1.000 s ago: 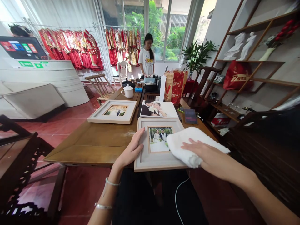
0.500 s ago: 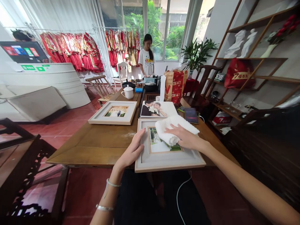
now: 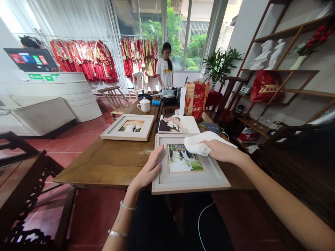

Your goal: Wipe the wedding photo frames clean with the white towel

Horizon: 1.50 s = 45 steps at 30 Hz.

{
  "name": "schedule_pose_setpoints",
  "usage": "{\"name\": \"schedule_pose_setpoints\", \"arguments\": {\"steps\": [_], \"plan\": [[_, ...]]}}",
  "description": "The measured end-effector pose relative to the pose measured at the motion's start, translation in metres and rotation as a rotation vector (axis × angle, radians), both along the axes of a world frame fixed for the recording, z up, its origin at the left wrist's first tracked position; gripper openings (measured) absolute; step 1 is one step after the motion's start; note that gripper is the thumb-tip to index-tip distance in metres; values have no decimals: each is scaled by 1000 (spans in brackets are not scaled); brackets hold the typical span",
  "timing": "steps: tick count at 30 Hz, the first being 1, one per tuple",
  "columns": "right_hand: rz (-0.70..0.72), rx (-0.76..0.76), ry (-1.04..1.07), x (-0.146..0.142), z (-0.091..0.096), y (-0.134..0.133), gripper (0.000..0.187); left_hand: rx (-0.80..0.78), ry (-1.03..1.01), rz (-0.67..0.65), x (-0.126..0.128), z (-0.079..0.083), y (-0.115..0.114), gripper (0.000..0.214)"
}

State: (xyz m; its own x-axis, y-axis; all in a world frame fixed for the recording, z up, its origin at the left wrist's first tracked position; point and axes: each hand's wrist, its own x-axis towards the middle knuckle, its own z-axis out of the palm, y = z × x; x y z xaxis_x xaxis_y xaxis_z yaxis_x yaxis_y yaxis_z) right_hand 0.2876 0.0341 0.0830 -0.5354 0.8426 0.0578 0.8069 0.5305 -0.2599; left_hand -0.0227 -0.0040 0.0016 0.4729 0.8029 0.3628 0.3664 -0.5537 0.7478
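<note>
A picture frame (image 3: 188,181) with a pale mat and a photo of a couple outdoors lies at the near edge of the wooden table, overhanging it slightly. My left hand (image 3: 149,167) rests along its left side, fingers stretched out. Bunched under my right hand (image 3: 220,150) is a white towel (image 3: 196,143), gripped over the frame's upper right corner. Part of that corner is hidden by the towel. Just behind the frame lies a large wedding photo print (image 3: 187,123). A second picture frame (image 3: 128,136) lies flat to the left.
On the wooden table (image 3: 104,160) stand a white lidded cup (image 3: 144,104), a red and tan paper bag (image 3: 196,99) and a phone (image 3: 211,129). A person (image 3: 165,71) stands at the far end. A white cable (image 3: 200,219) hangs near my lap.
My right hand has moved the towel right, off the middle of the photo, so the couple now shows. Its fingers are drawn in more. My left hand stays on the frame's side.
</note>
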Motion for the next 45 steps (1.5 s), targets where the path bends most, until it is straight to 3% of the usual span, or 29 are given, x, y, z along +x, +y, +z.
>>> {"name": "schedule_pose_setpoints", "arguments": {"steps": [4, 9, 16, 22, 29, 33, 36, 40, 42, 45], "plan": [[-31, 57, 8, -29, -11, 23, 54, -13, 5, 3, 0, 1, -1, 60], [19, 122, 53, -72, -9, 36, 58, 10, 7, 5, 0, 1, 0, 60], [201, 136, 59, -119, -22, 59, 74, -2, -2, 21, -1, -4, 2, 59], [293, 33, 22, -93, -24, 52, 67, -43, 1, 42, 2, 0, 0, 55], [329, -162, -15, -25, 0, -11, 61, -24, -3, 38, 2, 0, 1, 58], [301, -281, 58, -2, 16, -34, 51, -22, -3, 35, 2, 2, -1, 59], [190, -180, 107, 0, 13, -28, 46, -31, -1, 34, 2, 5, -2, 58], [-28, 42, 123, -16, -14, -3, 62, -43, -1, 29, 2, 6, -2, 57], [-30, 49, 109, -31, -28, 3, 70, -55, -1, 36, 2, 5, -2, 54], [73, -7, 88, -54, -39, -4, 77, -94, -5, 78, 4, 4, -1, 49]]}}
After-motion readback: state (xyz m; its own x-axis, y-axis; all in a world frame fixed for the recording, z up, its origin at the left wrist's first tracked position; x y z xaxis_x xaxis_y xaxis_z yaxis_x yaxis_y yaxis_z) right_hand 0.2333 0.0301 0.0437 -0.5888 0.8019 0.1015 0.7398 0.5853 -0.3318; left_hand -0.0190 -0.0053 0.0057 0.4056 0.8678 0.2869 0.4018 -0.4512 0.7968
